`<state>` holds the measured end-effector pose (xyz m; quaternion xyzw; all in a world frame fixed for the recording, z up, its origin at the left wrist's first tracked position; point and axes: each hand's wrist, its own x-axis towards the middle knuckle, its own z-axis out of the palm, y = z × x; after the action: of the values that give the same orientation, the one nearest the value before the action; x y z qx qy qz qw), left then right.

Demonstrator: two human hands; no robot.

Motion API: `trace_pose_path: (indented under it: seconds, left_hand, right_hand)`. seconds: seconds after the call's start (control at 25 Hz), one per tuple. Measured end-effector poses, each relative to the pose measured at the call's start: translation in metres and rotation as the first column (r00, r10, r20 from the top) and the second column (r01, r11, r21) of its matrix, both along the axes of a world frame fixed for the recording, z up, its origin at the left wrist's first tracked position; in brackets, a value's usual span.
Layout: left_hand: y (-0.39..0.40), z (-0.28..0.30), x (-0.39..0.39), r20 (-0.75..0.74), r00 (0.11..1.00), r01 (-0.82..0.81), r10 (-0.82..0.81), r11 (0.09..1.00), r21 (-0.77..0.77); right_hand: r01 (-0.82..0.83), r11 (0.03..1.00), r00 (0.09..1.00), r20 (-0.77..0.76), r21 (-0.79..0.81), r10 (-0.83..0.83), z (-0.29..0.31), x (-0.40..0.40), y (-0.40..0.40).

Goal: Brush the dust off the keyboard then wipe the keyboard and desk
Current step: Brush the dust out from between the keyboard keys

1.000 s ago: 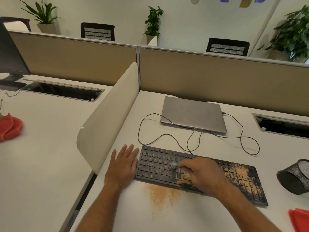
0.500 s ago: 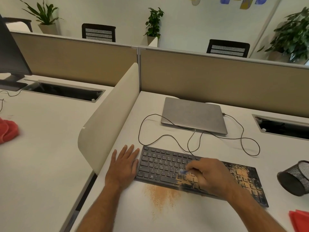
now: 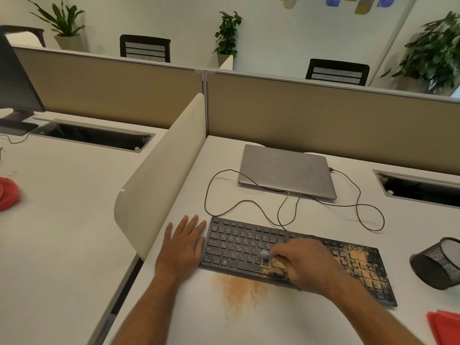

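The step in hand looks like the brushing: orange dust (image 3: 356,257) lies thick over the right end of the keyboard (image 3: 239,247), a thinner smear clings to the keys near its front middle, and a fan of it has already landed on the desk (image 3: 311,327) just in front of the keyboard's front edge. To do this well, the strokes should probably run short and in one direction, from the back row toward the front edge, so grit leaves the keys and does not settle between them; the brush tip should stay light, since pressure would likely pack powder into the gaps. The untouched right end seems the larger share left, and the pile on the desk is best left for the cloth later. The left hand (image 3: 184,247) lies flat with fingers straight and slightly spread on the desk, touching the keyboard's left end, apparently steadying it. The right hand (image 3: 307,265) hovers over the keyboard's middle, fingers curled and pinching a small blue brush (image 3: 264,254) whose tip meets the keys by the dusty patch. A red cloth (image 3: 445,327) lies on the desk off the keyboard's right front corner, well clear of both hands.
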<state>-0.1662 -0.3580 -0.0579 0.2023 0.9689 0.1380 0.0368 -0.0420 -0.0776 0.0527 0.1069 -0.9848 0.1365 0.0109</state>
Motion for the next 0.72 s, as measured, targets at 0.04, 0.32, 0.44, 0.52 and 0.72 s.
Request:
trace_pose_path:
  seconds: [0.04, 0.32, 0.44, 0.52, 0.72]
  left_hand:
    - [0.0002, 0.0004, 0.0000, 0.000, 1.000, 0.000, 0.000, 1.000, 0.005]
    - [0.0005, 0.0007, -0.0001, 0.003, 1.000, 0.001, -0.001, 1.000, -0.008]
    - [0.0002, 0.0005, 0.0000, 0.001, 1.000, -0.001, 0.001, 1.000, -0.008]
    - [0.0001, 0.0003, 0.0000, 0.003, 1.000, 0.000, 0.000, 1.000, -0.006]
    - [0.0004, 0.0004, -0.0002, 0.002, 1.000, -0.003, 0.003, 1.000, -0.013]
  right_hand:
    - [-0.015, 1.000, 1.000, 0.011, -0.012, 0.016, 0.0001, 0.0006, -0.0011]
    - [-0.081, 0.996, 0.997, -0.015, 0.038, 0.081, -0.0001, 0.0039, -0.0046]
    - [-0.048, 0.999, 0.998, -0.050, -0.012, 0.048, 0.0030, 0.0024, -0.0011]
    - [-0.041, 0.999, 0.997, -0.062, 0.020, 0.042, 0.0019, 0.0025, -0.0007]
    - [-0.027, 0.996, 0.998, -0.062, -0.085, 0.022, 0.0025, 0.0030, -0.0009]
